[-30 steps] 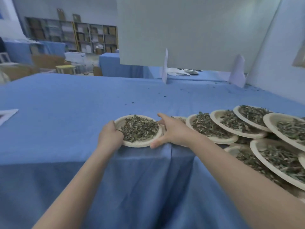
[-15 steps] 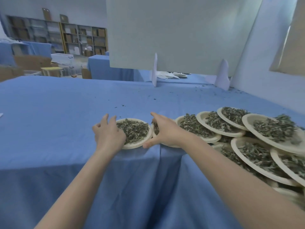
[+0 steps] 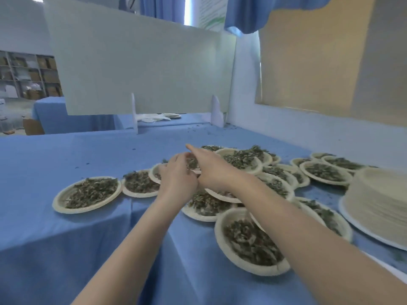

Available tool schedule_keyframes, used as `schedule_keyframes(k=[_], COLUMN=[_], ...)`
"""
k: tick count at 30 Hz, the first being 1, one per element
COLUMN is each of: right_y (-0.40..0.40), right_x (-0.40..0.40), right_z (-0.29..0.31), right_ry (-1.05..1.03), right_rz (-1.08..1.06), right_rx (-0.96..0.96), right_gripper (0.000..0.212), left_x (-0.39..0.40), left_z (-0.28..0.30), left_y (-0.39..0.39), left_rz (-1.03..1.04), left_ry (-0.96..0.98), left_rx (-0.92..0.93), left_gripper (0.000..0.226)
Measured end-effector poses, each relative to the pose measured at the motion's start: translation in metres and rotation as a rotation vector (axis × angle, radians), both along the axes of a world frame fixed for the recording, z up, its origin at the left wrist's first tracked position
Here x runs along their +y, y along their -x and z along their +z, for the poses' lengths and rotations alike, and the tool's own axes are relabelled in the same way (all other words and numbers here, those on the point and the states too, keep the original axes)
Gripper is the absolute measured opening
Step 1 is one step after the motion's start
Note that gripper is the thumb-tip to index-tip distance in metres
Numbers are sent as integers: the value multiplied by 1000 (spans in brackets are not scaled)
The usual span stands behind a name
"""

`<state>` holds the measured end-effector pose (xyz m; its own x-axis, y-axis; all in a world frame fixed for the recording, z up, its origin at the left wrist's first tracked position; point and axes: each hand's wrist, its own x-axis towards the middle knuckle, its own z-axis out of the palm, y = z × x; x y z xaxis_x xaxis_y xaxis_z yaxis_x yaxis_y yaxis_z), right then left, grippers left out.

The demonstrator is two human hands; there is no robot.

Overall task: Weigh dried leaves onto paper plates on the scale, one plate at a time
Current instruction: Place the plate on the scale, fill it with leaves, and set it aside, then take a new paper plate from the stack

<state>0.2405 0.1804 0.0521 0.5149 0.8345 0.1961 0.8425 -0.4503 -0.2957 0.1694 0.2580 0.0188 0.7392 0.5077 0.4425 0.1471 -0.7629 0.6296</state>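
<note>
Several paper plates of dried leaves lie overlapping on the blue table. The leftmost plate [image 3: 87, 194] sits alone near the front edge, free of both hands. My left hand [image 3: 178, 175] and my right hand [image 3: 212, 170] reach side by side over a filled plate [image 3: 192, 163] in the middle of the cluster. The left fingers bend over that plate's left side; whether they grip it is unclear. My right hand lies flat along its right side with the index finger straight. No scale is in view.
A tall stack of empty paper plates [image 3: 378, 194] stands at the right edge. A white divider board [image 3: 141, 69] on feet crosses the back of the table [image 3: 44, 155]. Leaf crumbs dot the cloth. More filled plates [image 3: 326, 172] lie at the back right.
Both hands have let go of the leftmost plate, which stays by the front edge. They have moved right and farther in, over another filled plate, and the view has swung right.
</note>
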Motion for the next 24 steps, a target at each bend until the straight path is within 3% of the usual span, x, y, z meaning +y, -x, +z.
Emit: schedule_keyframes(k=[6, 11, 17, 24], right_y=[-37, -59, -82, -123], right_x=[-153, -277, -375, -411], right_z=[24, 33, 22, -6], right_ry=[40, 11, -93, -192], right_rz=[-249, -435, -602, -736], right_rx=[-80, -15, 54, 150], right_gripper=[90, 96, 88, 70], left_x=[-136, -246, -321, -334], left_z=[20, 31, 29, 10], left_y=[-59, -100, -145, -185], left_rz=[-308, -488, -509, -390], left_ry=[44, 35, -23, -78], left_rx=[4, 66, 255, 355], left_gripper=[52, 47, 41, 43])
